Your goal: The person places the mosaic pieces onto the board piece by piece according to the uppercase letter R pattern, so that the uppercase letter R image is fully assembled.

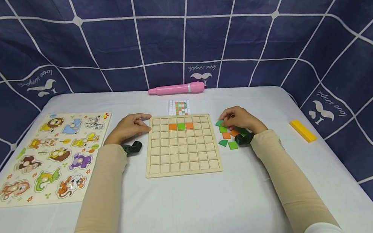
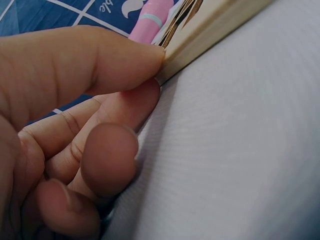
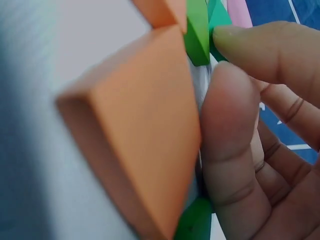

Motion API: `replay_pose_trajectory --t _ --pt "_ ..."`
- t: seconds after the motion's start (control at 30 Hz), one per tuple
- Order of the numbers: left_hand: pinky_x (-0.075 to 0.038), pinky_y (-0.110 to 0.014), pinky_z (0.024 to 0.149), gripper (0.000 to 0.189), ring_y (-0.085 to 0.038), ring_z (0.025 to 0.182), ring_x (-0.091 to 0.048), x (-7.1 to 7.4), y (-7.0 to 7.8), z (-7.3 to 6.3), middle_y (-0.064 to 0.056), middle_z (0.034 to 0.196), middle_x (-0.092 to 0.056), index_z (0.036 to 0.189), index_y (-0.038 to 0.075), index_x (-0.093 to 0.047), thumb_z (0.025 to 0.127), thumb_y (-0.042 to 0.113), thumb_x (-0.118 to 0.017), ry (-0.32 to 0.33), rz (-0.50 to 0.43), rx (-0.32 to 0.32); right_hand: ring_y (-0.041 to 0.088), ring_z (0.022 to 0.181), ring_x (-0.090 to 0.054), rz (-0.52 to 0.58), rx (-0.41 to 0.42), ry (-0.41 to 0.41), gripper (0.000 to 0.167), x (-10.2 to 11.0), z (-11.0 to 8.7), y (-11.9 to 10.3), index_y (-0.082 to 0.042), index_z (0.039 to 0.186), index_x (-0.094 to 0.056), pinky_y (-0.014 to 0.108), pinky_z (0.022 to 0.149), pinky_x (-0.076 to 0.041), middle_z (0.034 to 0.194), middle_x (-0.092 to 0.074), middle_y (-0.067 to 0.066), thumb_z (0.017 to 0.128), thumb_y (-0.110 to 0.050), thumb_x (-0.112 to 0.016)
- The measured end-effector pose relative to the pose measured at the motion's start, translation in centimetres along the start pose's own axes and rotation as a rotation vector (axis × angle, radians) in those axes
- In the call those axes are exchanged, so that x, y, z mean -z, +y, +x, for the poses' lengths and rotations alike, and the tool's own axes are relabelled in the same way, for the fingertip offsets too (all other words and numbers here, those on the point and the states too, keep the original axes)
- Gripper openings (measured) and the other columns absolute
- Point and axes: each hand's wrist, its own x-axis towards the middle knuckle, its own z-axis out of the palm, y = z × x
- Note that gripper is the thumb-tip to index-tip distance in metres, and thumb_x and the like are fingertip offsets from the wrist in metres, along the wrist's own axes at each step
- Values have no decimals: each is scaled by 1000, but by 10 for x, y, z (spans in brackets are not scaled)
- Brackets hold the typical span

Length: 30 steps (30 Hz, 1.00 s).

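Observation:
A wooden grid board (image 1: 181,147) lies in the middle, with two orange squares (image 1: 173,127) and a green square (image 1: 181,126) between them in its second row. My left hand (image 1: 129,128) rests its thumb and a finger against the board's upper left edge; the left wrist view shows the fingertips (image 2: 145,65) touching that wooden edge. My right hand (image 1: 240,119) pinches a dark green quarter-circle piece (image 1: 219,123) between thumb and index finger. Below that hand lie loose pieces, among them an orange square (image 1: 226,136), a green quarter-circle (image 1: 223,142) and a green square (image 1: 233,145).
A pattern card (image 1: 179,107) lies just behind the board, and a pink microphone-shaped pen (image 1: 177,89) behind it. An animal puzzle board (image 1: 47,157) is at the left. A yellow block (image 1: 303,130) lies near the right edge. Blue patterned cloth (image 1: 161,39) hangs around the white table.

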Motion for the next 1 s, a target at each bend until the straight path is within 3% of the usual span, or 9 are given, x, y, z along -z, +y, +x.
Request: replay_pose_trajectory --t 0.23,0.5,0.63,0.77,1.0 --pt "-40 -34 87 65 -13 71 -53 1 2 0 4 82 -65 154 3 -57 94 13 -80 -3 -10 -1 15 73 -59 7 7 -2 19 5 -2 -1 9 115 -72 23 67 -55 91 -64 7 99 -2 -72" --pt "-40 -36 89 64 -15 72 -53 0 0 0 4 82 -66 154 2 -58 94 12 -80 4 8 -4 17 74 -55 105 1 -37 31 7 -6 -1 7 134 -68 24 67 -53 103 -58 10 105 -3 -62" --pt "-39 -37 89 64 -15 71 -53 -1 -1 1 5 80 -66 153 2 -59 94 13 -80 9 18 -7 15 68 -52 143 -17 -51 37 6 -8 -1 4 144 -65 24 66 -50 89 -55 7 109 -5 -53" --pt "-40 -37 89 65 -14 70 -53 0 -1 1 5 80 -66 153 3 -60 93 14 -81 10 15 -12 16 65 -49 169 -8 -61 39 6 -8 -2 6 145 -63 25 64 -47 75 -51 5 111 -6 -47" --pt "-39 -37 89 66 -14 72 -53 0 -1 1 4 80 -66 153 2 -59 92 14 -82 5 5 -16 18 67 -49 184 13 -35 39 2 -4 -1 2 145 -61 26 64 -48 79 -51 8 110 -5 -46"
